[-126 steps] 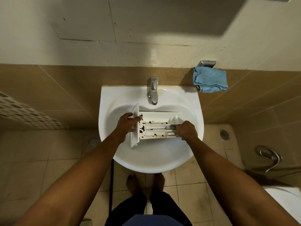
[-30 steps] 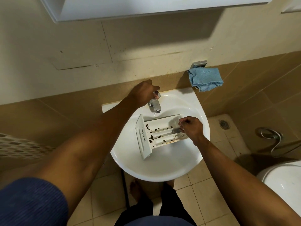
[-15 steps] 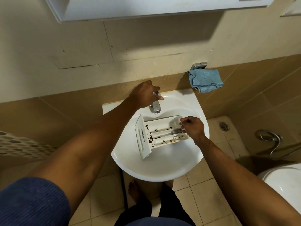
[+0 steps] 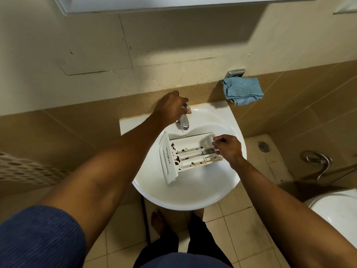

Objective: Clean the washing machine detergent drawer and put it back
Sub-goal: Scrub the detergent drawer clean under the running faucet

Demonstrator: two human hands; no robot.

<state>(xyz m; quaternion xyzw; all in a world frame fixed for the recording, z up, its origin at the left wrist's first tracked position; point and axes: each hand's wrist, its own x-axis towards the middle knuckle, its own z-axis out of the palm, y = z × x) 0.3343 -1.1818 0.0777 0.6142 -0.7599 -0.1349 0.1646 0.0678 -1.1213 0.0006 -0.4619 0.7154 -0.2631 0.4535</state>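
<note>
Hands, two: left hand (image 4: 170,108) curled over the lever of the single faucet (image 4: 184,122); right hand (image 4: 229,148), fingers bent, grips the rear end of the one detergent drawer (image 4: 190,154). The drawer lies in the bowl of the one white sink (image 4: 185,198), just below the spout. One blue cloth (image 4: 242,89) hangs on the wall to the right; one floor drain (image 4: 264,146), one toilet (image 4: 340,209) and two bare feet (image 4: 157,222) appear below.

Four seconds earlier both hands held the drawer, squarely across the bowl; since then the left hand has moved to the faucet and the drawer has turned slightly.

Its long axis runs left to right, the lettered front panel at the left, the rear end at the right and a little farther back. Stained compartments face upward.
</note>
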